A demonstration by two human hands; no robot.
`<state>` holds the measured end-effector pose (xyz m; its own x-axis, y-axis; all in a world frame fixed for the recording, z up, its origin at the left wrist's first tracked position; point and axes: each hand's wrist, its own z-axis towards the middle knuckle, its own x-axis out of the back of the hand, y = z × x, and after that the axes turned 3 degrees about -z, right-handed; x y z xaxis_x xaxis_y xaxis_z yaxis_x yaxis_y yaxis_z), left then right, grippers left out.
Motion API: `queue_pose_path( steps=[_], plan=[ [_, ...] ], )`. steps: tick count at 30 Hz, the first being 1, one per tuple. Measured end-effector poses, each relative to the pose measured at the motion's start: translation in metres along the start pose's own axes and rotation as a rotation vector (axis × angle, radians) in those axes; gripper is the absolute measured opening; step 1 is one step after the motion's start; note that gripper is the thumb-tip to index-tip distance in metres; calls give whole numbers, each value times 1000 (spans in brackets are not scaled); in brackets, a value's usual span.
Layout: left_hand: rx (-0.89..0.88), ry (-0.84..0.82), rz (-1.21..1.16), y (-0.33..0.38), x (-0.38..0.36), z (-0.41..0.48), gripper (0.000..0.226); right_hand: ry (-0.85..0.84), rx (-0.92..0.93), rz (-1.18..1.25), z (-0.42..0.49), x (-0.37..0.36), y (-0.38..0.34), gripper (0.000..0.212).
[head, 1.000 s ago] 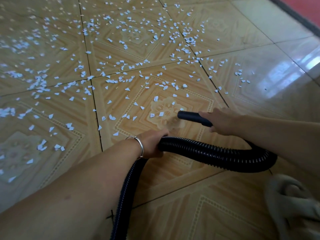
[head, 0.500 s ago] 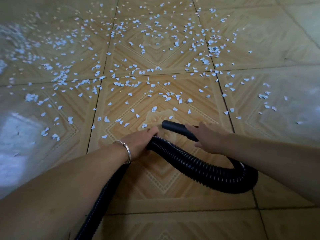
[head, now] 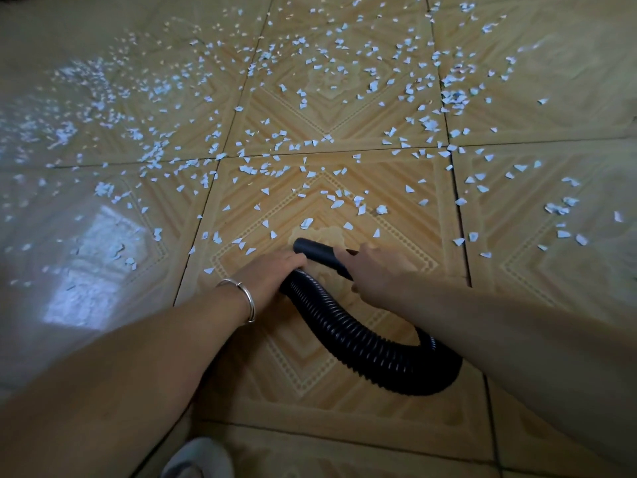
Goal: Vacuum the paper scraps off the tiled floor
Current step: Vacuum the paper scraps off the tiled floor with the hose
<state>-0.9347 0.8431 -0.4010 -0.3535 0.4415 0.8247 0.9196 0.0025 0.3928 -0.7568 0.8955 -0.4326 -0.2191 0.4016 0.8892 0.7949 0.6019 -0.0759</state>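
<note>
While right hand (head: 375, 272) grips hose (head: 362, 346), scraps (head: 306, 223) litter tiles (head: 293, 370).

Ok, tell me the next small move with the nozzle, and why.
Probably ease the nozzle forward: its mouth sits just short of the nearest paper scraps, and the right hand grips it while the left hand holds the hose.

Open floor (head: 537, 81) ahead; hose (head: 362, 346) loops between arms.
</note>
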Motion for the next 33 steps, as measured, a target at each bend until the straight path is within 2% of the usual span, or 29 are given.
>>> queue_pose_path(
  steps=[4,9,13,17,21,25,28,33],
  plan=[
    [-33,-31,-26,2,-9,11,10,5,-120,1,-18,-1,12,65],
    [-124,6,0,4,-15,23,19,-83,-273,29,-48,3,31,62],
    [-100,-12,2,7,-16,33,19,-41,-371,-10,-41,15,43,55],
    [-138,-97,61,2,-4,33,32,-19,-378,-14,-34,23,43,50],
    [-158,-157,141,1,7,36,31,-2,-443,-50,-30,29,59,52],
    [-189,-267,179,-2,15,38,32,-30,-336,-35,-28,24,45,58],
    [-186,-277,153,-10,16,36,33,-68,-258,-3,-23,23,42,59],
    [-150,-202,90,-20,13,36,31,-16,-338,-46,-2,38,57,53]
  ],
)
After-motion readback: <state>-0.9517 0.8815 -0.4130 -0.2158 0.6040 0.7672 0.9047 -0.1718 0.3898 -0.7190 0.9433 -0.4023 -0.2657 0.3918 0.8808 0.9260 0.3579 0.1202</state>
